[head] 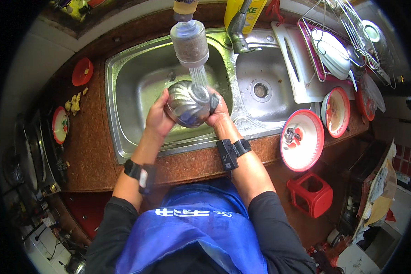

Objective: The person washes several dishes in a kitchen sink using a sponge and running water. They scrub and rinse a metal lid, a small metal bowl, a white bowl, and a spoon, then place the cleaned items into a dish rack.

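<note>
Both hands hold a shiny ribbed bowl (pixel 186 102), apparently clear glass, over the large sink basin (pixel 137 102). Its round base is turned up toward the faucet. My left hand (pixel 159 114) grips the bowl's left side, fingers partly hidden behind it. On the opposite side my right hand (pixel 220 111) supports it, with a small dark pad or cloth (pixel 214 102) between the fingers and the bowl. Water (pixel 198 76) streams from a faucet filter head (pixel 190 44) onto the bowl.
A smaller basin (pixel 260 73) adjoins on the right, beside a white cutting board (pixel 291 61) and a wire dish rack (pixel 323 44). Enamel basins (pixel 316 140) (pixel 344 111) stand at the counter's right edge. Ginger (pixel 75 103) and a red bowl (pixel 82 72) lie left. A red stool (pixel 311 195) stands below.
</note>
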A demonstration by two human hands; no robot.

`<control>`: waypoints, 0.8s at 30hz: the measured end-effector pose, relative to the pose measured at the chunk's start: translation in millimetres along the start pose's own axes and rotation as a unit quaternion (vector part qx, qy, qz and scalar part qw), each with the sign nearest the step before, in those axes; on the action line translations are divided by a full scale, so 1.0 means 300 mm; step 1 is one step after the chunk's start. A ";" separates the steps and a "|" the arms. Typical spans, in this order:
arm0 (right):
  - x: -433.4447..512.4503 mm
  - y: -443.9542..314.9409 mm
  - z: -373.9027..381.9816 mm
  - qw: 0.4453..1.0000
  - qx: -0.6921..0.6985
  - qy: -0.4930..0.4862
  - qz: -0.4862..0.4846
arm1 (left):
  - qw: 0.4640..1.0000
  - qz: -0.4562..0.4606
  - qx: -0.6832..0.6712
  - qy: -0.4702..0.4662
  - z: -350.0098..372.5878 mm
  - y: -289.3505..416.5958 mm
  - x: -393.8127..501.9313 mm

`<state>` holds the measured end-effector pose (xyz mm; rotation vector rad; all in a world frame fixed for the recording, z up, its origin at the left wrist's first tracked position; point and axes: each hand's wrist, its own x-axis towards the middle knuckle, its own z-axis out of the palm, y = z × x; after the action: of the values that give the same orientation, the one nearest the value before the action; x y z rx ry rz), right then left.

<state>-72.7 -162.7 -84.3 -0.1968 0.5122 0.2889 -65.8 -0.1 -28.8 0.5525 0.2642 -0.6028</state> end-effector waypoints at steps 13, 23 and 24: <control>-0.008 0.126 0.047 0.975 -0.122 0.146 -0.118 | 0.915 0.230 0.323 0.070 -0.017 -0.208 0.018; -0.055 0.082 0.104 0.781 -0.512 0.164 -0.318 | 0.967 0.193 0.158 0.054 0.000 -0.192 0.025; -0.072 0.120 0.097 0.704 -0.590 0.180 -0.353 | 0.971 0.184 0.136 0.066 0.006 -0.184 0.029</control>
<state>-89.0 -126.1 -52.7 -1.7122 0.5308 -0.2413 -91.8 -43.1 -53.4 0.8857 0.1981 -0.2404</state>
